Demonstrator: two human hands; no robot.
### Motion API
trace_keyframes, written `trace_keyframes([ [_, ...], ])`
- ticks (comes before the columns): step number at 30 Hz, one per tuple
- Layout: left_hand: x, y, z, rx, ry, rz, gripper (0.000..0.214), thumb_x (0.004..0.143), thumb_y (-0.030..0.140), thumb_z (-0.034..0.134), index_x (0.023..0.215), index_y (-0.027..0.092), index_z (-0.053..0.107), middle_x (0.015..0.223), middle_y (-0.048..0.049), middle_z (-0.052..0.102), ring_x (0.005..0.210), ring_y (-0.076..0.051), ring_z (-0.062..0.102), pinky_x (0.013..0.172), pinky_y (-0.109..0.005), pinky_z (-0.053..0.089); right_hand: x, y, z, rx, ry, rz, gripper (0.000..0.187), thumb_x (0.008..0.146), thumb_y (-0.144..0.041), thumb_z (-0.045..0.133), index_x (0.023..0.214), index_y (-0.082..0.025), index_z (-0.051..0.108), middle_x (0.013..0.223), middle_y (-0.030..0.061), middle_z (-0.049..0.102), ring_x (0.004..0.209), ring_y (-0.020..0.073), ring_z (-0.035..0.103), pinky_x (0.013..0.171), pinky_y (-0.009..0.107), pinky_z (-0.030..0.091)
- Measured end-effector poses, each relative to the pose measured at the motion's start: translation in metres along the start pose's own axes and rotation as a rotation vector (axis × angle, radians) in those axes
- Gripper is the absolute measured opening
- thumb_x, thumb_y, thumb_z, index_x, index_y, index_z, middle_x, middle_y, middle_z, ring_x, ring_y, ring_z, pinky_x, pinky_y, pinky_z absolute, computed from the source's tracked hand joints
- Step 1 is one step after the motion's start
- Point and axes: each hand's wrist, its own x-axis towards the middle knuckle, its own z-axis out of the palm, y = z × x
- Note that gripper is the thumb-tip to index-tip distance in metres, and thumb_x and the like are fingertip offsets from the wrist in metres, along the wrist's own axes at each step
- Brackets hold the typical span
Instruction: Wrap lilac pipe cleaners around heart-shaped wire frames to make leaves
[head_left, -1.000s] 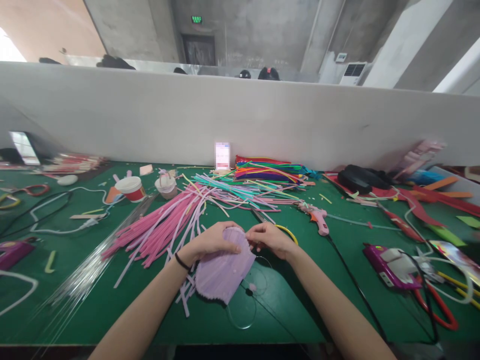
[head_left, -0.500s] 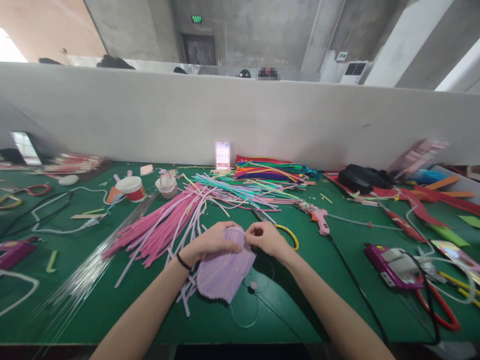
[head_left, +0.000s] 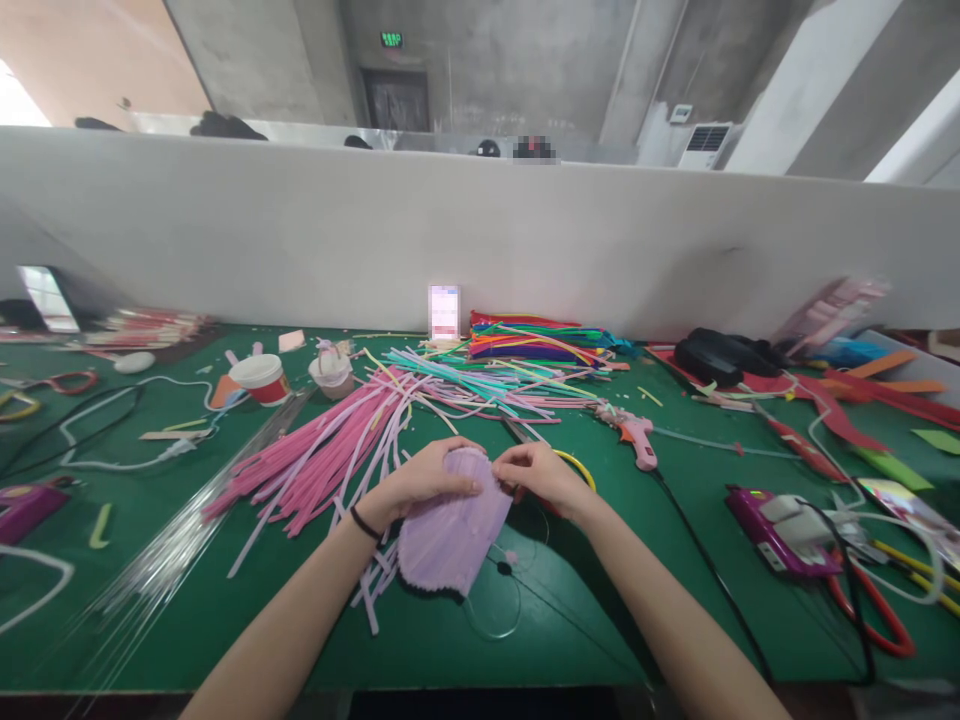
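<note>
A lilac panel (head_left: 450, 535), seemingly made of fuzzy pipe cleaners laid side by side, hangs tilted above the table with a scalloped lower edge. My left hand (head_left: 435, 475) grips its top, thumb across the front and fingers behind. At the panel's upper right edge, my right hand (head_left: 544, 478) is closed in a pinch; its fingertips touch that edge and partly hide it. A thin clear thread (head_left: 499, 635) loops below the panel. Just behind my right hand lie scissors with yellow handles (head_left: 581, 468), partly covered by it.
Pink pipe cleaners (head_left: 315, 455) fan out at left, beside clear thin strips (head_left: 184, 530). More coloured stems (head_left: 532, 345) lie behind. A pink glue gun (head_left: 637, 440) with a black cord rests at right, near a purple power strip (head_left: 780, 535). A paper cup (head_left: 260, 380) stands back left.
Both hands keep their hold, and the lilac panel has shifted slightly right and up. My right hand has moved a little to the right with it.
</note>
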Motion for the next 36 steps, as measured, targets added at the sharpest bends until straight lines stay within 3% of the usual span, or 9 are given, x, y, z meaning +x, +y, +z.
trace_keyframes([
  [6, 0.002, -0.003, 0.002, 0.006, -0.021, -0.017, 0.058, 0.057, 0.038, 0.078, 0.109, 0.017, 0.060, 0.104, -0.0071, 0.065, 0.094, -0.024, 0.060, 0.077, -0.032, 0.049, 0.001, 0.001, 0.003, -0.051, 0.007, -0.025, 0.015, 0.069, -0.030, 0.065, 0.070, -0.016, 0.066, 0.057, -0.0005, 0.062, 0.052, 0.0108, 0.055, 0.048, 0.022, 0.046],
  [11, 0.004, 0.001, 0.001, -0.007, -0.016, -0.026, 0.056, 0.061, 0.040, 0.075, 0.110, 0.017, 0.060, 0.106, -0.0075, 0.065, 0.094, -0.025, 0.061, 0.078, -0.033, 0.049, 0.005, 0.004, 0.004, -0.051, 0.120, -0.024, 0.007, 0.066, -0.024, 0.065, 0.066, -0.016, 0.063, 0.054, -0.0023, 0.059, 0.048, 0.0091, 0.050, 0.048, 0.021, 0.042],
  [15, 0.005, 0.003, -0.002, -0.054, 0.019, -0.039, 0.055, 0.062, 0.042, 0.075, 0.109, 0.017, 0.059, 0.100, -0.0058, 0.066, 0.090, -0.023, 0.061, 0.078, -0.033, 0.049, 0.006, 0.003, 0.002, -0.012, 0.173, -0.067, 0.017, 0.070, -0.033, 0.065, 0.066, -0.017, 0.061, 0.056, -0.0024, 0.056, 0.050, 0.0101, 0.050, 0.047, 0.021, 0.041],
  [21, 0.006, 0.001, 0.005, -0.073, -0.042, -0.066, 0.050, 0.062, 0.044, 0.075, 0.099, 0.015, 0.060, 0.092, -0.0040, 0.065, 0.083, -0.021, 0.061, 0.071, -0.028, 0.047, 0.004, 0.004, 0.006, -0.083, 0.109, -0.107, 0.035, 0.074, -0.051, 0.062, 0.067, -0.017, 0.058, 0.054, -0.0043, 0.047, 0.046, 0.0073, 0.041, 0.042, 0.019, 0.032],
  [27, 0.007, -0.003, 0.006, -0.166, 0.000, -0.132, 0.043, 0.071, 0.053, 0.066, 0.089, 0.014, 0.060, 0.078, -0.0017, 0.063, 0.069, -0.016, 0.058, 0.062, -0.025, 0.043, 0.006, 0.006, 0.009, -0.079, 0.132, -0.138, 0.034, 0.076, -0.051, 0.060, 0.070, -0.018, 0.058, 0.058, -0.0037, 0.049, 0.047, 0.0082, 0.044, 0.042, 0.019, 0.036],
  [36, 0.006, -0.006, 0.008, -0.235, -0.027, -0.148, 0.037, 0.069, 0.047, 0.071, 0.079, 0.013, 0.059, 0.068, 0.0016, 0.058, 0.060, -0.012, 0.051, 0.055, -0.020, 0.036, 0.009, 0.010, 0.009, -0.148, 0.158, -0.178, 0.024, 0.077, -0.040, 0.058, 0.070, -0.017, 0.057, 0.054, -0.0043, 0.050, 0.044, 0.0082, 0.046, 0.041, 0.019, 0.035],
])
